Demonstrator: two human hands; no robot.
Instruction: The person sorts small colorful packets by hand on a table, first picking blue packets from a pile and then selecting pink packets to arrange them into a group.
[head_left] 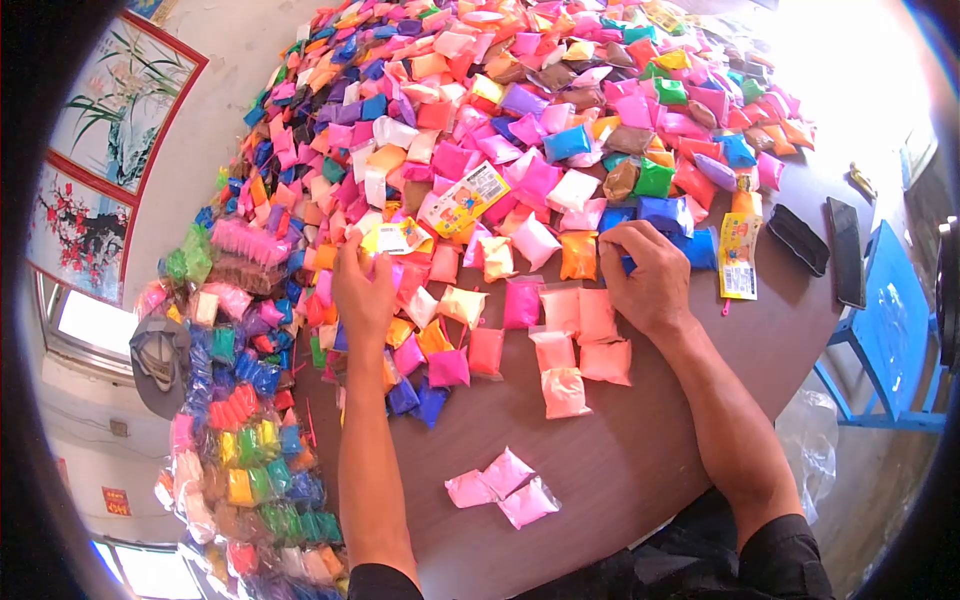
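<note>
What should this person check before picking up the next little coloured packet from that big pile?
1. Left hand free to grasp: cannot tell; it rests on the pile by a yellow card, fingers hidden.
2. Right hand free: not ok; its fingers are closed on a blue packet.
3. Peach packets grouped together near the right hand: ok.
4. Pink packets lying apart on bare table: ok.
5. Phone clear of the pile: ok.
</note>
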